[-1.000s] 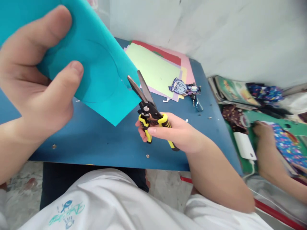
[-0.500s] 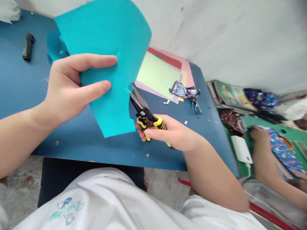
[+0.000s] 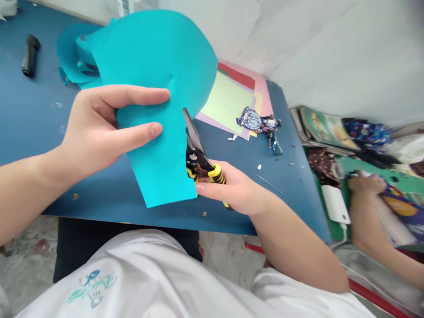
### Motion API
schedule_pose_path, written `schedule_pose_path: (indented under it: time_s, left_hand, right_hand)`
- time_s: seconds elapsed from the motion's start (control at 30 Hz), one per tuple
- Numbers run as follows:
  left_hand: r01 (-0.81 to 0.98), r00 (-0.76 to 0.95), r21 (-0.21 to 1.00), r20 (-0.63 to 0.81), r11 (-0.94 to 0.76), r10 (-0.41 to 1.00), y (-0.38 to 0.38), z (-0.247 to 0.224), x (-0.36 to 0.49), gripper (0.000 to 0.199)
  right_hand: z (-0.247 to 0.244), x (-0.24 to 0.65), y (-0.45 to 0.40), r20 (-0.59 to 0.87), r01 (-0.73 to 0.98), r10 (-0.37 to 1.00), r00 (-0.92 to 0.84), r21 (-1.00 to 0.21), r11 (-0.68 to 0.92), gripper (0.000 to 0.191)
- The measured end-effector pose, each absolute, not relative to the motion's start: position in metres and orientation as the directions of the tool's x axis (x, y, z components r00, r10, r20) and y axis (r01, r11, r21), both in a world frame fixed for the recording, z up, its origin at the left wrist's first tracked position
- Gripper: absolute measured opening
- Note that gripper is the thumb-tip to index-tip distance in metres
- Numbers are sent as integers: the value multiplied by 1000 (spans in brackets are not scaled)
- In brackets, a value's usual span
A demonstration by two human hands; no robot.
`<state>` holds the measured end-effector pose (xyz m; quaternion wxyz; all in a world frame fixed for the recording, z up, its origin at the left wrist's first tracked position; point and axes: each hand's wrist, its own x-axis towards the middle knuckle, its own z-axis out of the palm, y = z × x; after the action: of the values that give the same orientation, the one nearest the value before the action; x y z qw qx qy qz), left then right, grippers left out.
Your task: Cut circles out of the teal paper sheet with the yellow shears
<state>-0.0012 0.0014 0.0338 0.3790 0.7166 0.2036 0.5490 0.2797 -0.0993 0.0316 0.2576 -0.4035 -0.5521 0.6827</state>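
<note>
At ten o'clock, the left hand pinches paper, seemingly only partly cut, the right hand curled round scissors.

1. The table was blue.
2. Toward its left lay a short black cylinder.
3. Toward its right lay stacked coloured sheets, a charm overlapping their edge, and a thin rod.

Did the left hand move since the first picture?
Yes, the left hand moved right, closer to the stack of coloured paper lying on the table.
</note>
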Motion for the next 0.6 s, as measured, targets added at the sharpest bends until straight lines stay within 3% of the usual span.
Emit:
schedule_pose_path:
  time_s: [0.23, 0.33, 0.47, 0.6]
  left_hand:
    - [-96, 378, 724, 662, -683, 648, 3, 31, -7, 69]
    - [-101, 420, 752, 626, -652, 657, 1, 34, -9, 78]
    - [-88, 456, 806, 555, -586, 696, -2, 41, -10, 73]
    - [-157, 538, 777, 585, -610, 607, 2, 43, -11, 83]
  right_hand:
    - [32, 279, -99, -275, 95, 795, -540, -959, -267, 40]
    - [32, 280, -101, -290, 101, 799, -527, -955, -280, 43]
    - [32, 279, -103, -294, 85, 802, -520, -952, -293, 43]
    - [33, 278, -104, -284, 70, 809, -515, -954, -290, 42]
